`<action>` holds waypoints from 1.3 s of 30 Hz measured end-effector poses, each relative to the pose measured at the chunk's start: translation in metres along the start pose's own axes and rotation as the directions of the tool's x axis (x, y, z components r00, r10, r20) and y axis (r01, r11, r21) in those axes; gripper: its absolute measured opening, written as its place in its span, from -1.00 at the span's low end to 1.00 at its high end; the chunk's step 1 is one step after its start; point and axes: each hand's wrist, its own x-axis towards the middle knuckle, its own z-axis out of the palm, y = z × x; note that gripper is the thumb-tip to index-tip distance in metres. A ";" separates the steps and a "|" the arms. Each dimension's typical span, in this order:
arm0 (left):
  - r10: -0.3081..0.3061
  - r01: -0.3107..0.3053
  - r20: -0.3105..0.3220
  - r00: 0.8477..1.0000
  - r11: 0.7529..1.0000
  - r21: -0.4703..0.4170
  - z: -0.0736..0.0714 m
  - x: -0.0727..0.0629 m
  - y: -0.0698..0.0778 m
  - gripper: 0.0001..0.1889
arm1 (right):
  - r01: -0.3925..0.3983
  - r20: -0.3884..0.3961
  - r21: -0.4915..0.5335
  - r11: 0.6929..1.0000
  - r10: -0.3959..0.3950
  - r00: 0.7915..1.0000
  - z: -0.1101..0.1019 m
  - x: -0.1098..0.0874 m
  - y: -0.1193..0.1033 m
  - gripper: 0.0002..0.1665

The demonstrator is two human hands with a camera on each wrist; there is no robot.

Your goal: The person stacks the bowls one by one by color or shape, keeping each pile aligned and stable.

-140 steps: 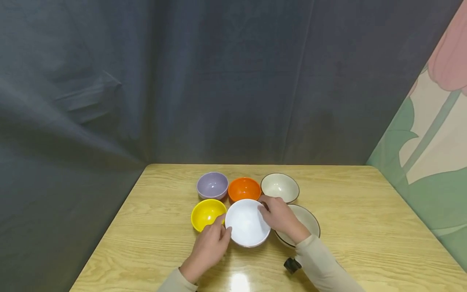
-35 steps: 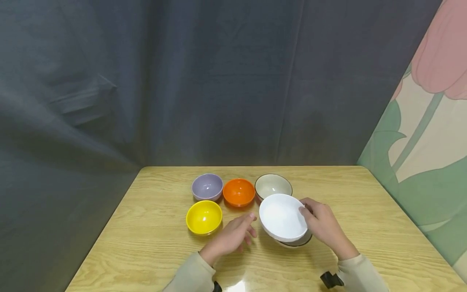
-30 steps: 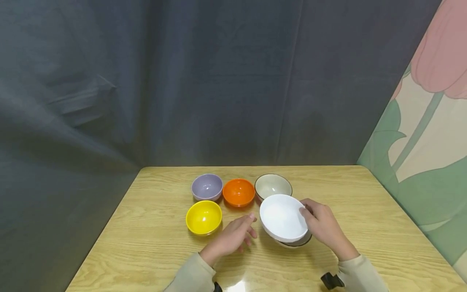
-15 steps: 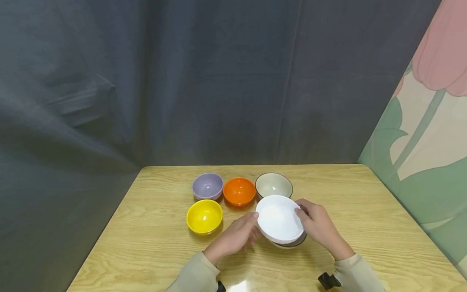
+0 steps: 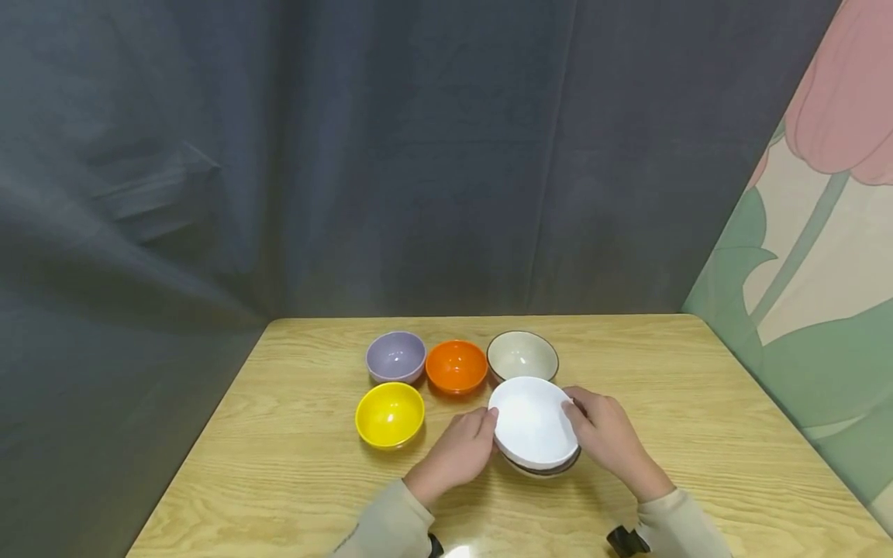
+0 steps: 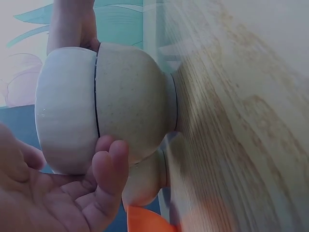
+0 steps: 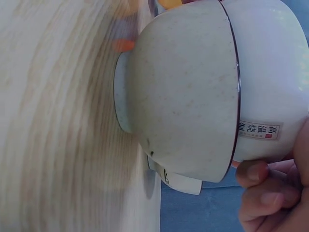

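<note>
A white bowl [image 5: 533, 422] sits inside the mouth of a larger cream bowl [image 7: 186, 92] with a dark rim, its upper part standing out above that rim. At the white bowl's left side is my left hand [image 5: 462, 451], thumb at the rim; in the left wrist view its fingers [image 6: 108, 162] curl against the side where the two bowls meet. My right hand [image 5: 611, 434] pinches the white bowl's right edge, thumb on the inner side. A small printed label [image 7: 259, 130] shows on the white bowl. Most of the cream bowl is hidden from the head view.
Behind stand a purple bowl [image 5: 396, 357], an orange bowl [image 5: 456, 367] and another cream bowl [image 5: 522, 357]. A yellow bowl [image 5: 390, 415] stands left of my left hand. The wooden table [image 5: 698, 434] ends at a dark curtain [image 5: 418, 170].
The white bowl has moved right from in front of the orange bowl onto the cream bowl, then lower and slightly left. My left hand came off it and has since closed in on its left side.
</note>
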 end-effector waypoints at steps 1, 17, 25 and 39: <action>-0.002 0.002 -0.001 1.000 1.000 0.010 0.000 0.000 0.000 -0.49 | 0.001 -0.001 -0.003 1.000 -0.001 1.000 0.000 0.000 0.000 -0.64; -0.030 0.034 -0.040 0.999 0.992 0.118 0.003 0.004 0.002 -0.50 | 0.017 -0.031 -0.054 0.998 -0.019 0.999 0.010 0.002 0.006 -0.68; 0.006 0.001 -0.047 0.999 0.989 0.148 0.006 0.007 0.004 -0.55 | 0.024 -0.049 -0.081 0.996 -0.028 0.998 0.006 0.000 0.005 -0.68; 0.000 0.007 -0.046 0.999 0.989 0.150 0.009 0.008 0.002 -0.56 | 0.012 -0.035 -0.057 0.998 -0.014 0.999 0.008 -0.004 0.008 -0.68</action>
